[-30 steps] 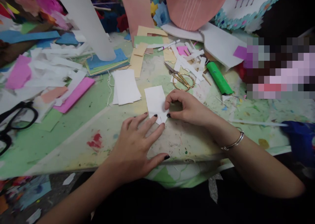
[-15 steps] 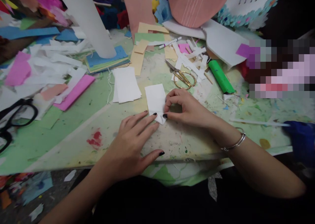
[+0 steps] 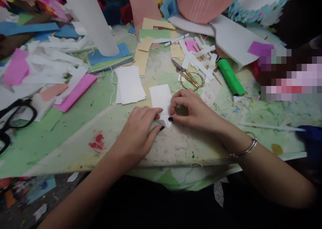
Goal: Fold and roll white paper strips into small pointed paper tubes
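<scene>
A small white paper rectangle (image 3: 161, 99) lies on the paint-stained green table (image 3: 83, 135). My left hand (image 3: 138, 133) has its fingers curled and pinches the paper's near corner, which lifts off the table. My right hand (image 3: 195, 109) pinches the paper's right edge close beside it, thumb and fingers closed. A metal bangle (image 3: 245, 150) sits on my right wrist.
A stack of white slips (image 3: 129, 84) lies left of the paper. Gold scissors (image 3: 190, 78), a green tube (image 3: 230, 76), a white marker (image 3: 176, 40), black scissors (image 3: 13, 116), coloured paper scraps and a white cone (image 3: 90, 17) surround the work spot. The table edge runs near my body.
My left hand went from lying flat with spread fingers to curling and pinching the paper's near corner. The right hand kept its grip; the view shifted slightly.
</scene>
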The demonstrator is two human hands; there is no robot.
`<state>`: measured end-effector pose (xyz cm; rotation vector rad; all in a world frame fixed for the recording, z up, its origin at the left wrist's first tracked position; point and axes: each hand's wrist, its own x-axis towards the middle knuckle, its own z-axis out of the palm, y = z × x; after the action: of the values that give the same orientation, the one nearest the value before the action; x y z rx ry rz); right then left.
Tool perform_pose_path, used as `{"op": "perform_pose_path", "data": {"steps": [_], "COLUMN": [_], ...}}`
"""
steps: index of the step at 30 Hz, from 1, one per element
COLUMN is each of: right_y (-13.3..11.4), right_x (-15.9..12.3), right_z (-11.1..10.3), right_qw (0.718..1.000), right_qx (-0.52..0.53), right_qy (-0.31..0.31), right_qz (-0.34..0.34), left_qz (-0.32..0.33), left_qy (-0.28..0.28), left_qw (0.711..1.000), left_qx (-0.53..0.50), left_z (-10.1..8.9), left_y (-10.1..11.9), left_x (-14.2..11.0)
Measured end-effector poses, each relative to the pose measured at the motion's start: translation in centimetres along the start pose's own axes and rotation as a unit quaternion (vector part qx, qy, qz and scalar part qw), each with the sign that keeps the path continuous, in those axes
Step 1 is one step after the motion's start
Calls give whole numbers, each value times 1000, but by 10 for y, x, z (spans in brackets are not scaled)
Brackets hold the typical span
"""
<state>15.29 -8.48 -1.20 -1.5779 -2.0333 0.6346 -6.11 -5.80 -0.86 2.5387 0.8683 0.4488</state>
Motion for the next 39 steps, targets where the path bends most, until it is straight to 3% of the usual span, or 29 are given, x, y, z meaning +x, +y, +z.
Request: {"op": "perform_pose_path", "data": {"steps": [7,26,39], "right_y": [-1,-3,-1], "right_x": [-3,-4,-4], "right_z": [3,3,5], "right_qw": [999,998,995], "right_qx": [2,-4,10], "right_qy": [21,26,49], "right_qz": [-38,-53,-87], "left_qz": [-60,-67,-79], "left_qy": [-76,-48,-25], "left_qw": [994,997,996], "left_qx": [-52,4,-16], "left_z": [-2,6,6], "left_y": [1,2,1], "left_x": [18,22,20]}}
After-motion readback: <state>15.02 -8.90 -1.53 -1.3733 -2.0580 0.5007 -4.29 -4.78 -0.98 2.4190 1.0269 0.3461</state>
